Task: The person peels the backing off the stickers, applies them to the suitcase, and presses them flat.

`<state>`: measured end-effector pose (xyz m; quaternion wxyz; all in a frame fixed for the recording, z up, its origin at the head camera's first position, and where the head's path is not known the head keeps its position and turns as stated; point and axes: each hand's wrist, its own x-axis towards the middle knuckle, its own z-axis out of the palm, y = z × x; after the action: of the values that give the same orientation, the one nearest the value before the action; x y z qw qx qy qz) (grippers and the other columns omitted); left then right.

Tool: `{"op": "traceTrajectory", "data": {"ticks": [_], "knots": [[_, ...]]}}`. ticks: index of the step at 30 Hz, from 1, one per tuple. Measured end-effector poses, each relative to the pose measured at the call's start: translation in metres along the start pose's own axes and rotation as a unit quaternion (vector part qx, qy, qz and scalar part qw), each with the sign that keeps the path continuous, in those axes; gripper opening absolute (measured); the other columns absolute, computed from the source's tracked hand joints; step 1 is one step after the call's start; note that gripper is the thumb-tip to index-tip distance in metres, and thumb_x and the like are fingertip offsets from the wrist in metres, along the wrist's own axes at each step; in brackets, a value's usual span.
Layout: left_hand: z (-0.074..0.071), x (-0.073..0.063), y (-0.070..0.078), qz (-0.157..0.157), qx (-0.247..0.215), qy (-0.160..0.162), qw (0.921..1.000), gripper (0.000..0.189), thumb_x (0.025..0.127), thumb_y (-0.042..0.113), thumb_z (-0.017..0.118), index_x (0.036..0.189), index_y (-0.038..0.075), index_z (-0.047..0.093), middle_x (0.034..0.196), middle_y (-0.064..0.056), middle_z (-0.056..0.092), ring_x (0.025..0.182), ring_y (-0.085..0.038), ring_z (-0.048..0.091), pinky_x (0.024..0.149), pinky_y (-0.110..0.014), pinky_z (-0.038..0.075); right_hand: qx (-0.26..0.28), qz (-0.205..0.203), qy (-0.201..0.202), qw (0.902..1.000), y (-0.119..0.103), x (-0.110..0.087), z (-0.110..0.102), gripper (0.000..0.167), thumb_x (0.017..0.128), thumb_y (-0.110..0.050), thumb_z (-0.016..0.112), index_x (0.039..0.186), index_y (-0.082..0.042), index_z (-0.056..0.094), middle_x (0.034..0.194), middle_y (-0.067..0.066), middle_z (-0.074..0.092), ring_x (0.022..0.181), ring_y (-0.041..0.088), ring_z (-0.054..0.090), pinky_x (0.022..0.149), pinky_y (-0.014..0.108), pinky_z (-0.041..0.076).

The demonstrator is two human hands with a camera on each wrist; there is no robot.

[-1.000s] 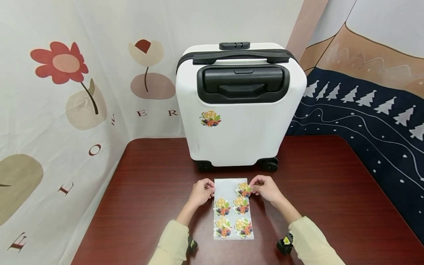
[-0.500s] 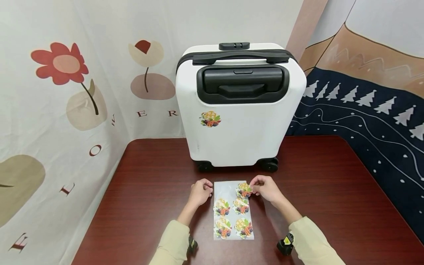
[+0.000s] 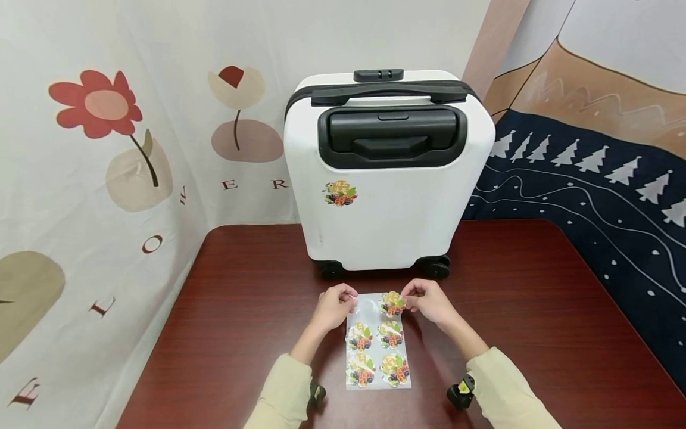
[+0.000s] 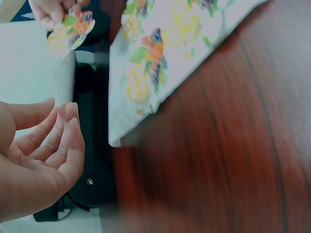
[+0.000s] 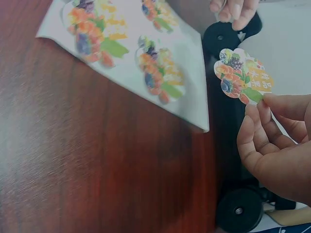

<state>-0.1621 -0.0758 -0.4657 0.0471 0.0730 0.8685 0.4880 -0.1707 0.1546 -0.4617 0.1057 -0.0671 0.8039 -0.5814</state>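
A fruit-patterned sticker [image 5: 240, 75] is pinched at its edge between thumb and fingers of my right hand [image 3: 429, 301]. It is off the sticker sheet, held above the sheet's top right corner. The white sticker sheet [image 3: 370, 307] lies on the table with several more fruit stickers [image 3: 390, 333] on it; its upper left part is bare. My left hand [image 3: 333, 307] hovers at the sheet's top left corner. In the left wrist view the left hand [image 4: 46, 160] has loosely bent fingers with nothing between them.
A white suitcase [image 3: 386, 220] with black handles and wheels stands upright behind the sheet. One fruit sticker [image 3: 340, 193] is on its front, left of the middle. The dark red table [image 3: 241, 304] extends to both sides; printed curtains [image 3: 69, 226] hang behind.
My left hand has moved away from the sheet's edge, then right and slightly up over its top left corner. My right hand has shifted slightly up and left with the sticker.
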Motion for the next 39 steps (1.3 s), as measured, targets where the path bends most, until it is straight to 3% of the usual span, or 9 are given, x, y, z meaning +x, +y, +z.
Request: {"op": "traceTrajectory", "data": {"ticks": [4,12,19,22,26,29,34,39], "knots": [[0.003,-0.001,0.010,0.011,-0.015,-0.019,0.9996,0.008,0.084,0.003,0.061,0.090,-0.001,0.063,0.072,-0.002,0.061,0.063,-0.013,0.058,0.058,-0.024,0.047,-0.006,-0.009,-0.006,0.9999,-0.006,0.002,0.001,0.002,0.083,0.006,0.058,0.084,0.007,0.059,0.071,0.011,0.059,0.066,0.021,0.057,0.063,0.043,0.050],[0.005,-0.003,0.022,0.018,-0.036,-0.031,0.9987,0.004,0.084,0.003,0.061,0.087,0.002,0.063,0.073,-0.004,0.060,0.070,-0.031,0.062,0.056,-0.025,0.045,0.010,-0.021,-0.027,0.9994,-0.028,0.000,0.009,0.005,0.080,0.011,0.056,0.084,0.009,0.059,0.075,0.018,0.060,0.069,0.033,0.058,0.063,0.040,0.050],[0.003,-0.003,0.024,0.026,-0.047,-0.027,0.9982,0.005,0.084,0.004,0.062,0.084,-0.001,0.061,0.070,-0.005,0.060,0.069,-0.034,0.060,0.054,-0.024,0.043,0.008,-0.032,-0.038,0.9987,-0.054,-0.010,0.011,0.006,0.081,0.011,0.054,0.085,0.013,0.057,0.078,0.026,0.058,0.065,0.021,0.059,0.070,0.054,0.048],[0.002,-0.004,0.026,0.023,-0.050,-0.026,0.9981,0.006,0.084,0.004,0.062,0.083,-0.001,0.061,0.070,-0.006,0.060,0.069,-0.034,0.060,0.053,-0.024,0.043,0.013,-0.030,-0.038,0.9988,-0.058,-0.012,0.012,0.006,0.082,0.010,0.054,0.086,0.014,0.057,0.079,0.027,0.057,0.066,0.023,0.059,0.070,0.054,0.048],[0.002,-0.004,0.025,0.023,-0.052,-0.025,0.9981,0.008,0.084,0.006,0.062,0.084,-0.002,0.062,0.071,-0.006,0.060,0.069,-0.034,0.061,0.053,-0.023,0.042,0.025,-0.022,-0.039,0.9987,-0.056,-0.011,0.012,0.007,0.083,0.010,0.055,0.087,0.014,0.056,0.083,0.031,0.056,0.070,0.032,0.058,0.070,0.052,0.049],[0.002,-0.003,0.023,0.025,-0.051,-0.022,0.9981,0.008,0.084,0.006,0.062,0.084,-0.002,0.062,0.071,-0.006,0.060,0.069,-0.033,0.061,0.052,-0.023,0.043,0.032,-0.021,-0.041,0.9984,-0.049,-0.007,0.012,0.007,0.083,0.010,0.055,0.088,0.014,0.056,0.083,0.031,0.057,0.069,0.028,0.058,0.069,0.048,0.050],[0.001,-0.003,0.021,0.025,-0.047,-0.014,0.9985,0.006,0.085,0.005,0.062,0.082,0.000,0.062,0.069,-0.005,0.060,0.066,-0.030,0.060,0.052,-0.024,0.044,0.039,-0.012,-0.036,0.9985,-0.029,0.002,0.011,0.011,0.081,0.007,0.060,0.090,0.012,0.056,0.078,0.017,0.059,0.065,0.019,0.058,0.066,0.044,0.051],[-0.001,-0.003,0.021,0.027,-0.052,-0.008,0.9983,0.004,0.084,0.003,0.062,0.081,-0.001,0.061,0.069,-0.005,0.060,0.067,-0.032,0.061,0.053,-0.024,0.044,0.035,-0.018,-0.042,0.9983,-0.021,0.005,0.010,0.012,0.080,0.003,0.063,0.090,0.009,0.057,0.076,0.010,0.060,0.067,0.024,0.058,0.065,0.043,0.051]]}}
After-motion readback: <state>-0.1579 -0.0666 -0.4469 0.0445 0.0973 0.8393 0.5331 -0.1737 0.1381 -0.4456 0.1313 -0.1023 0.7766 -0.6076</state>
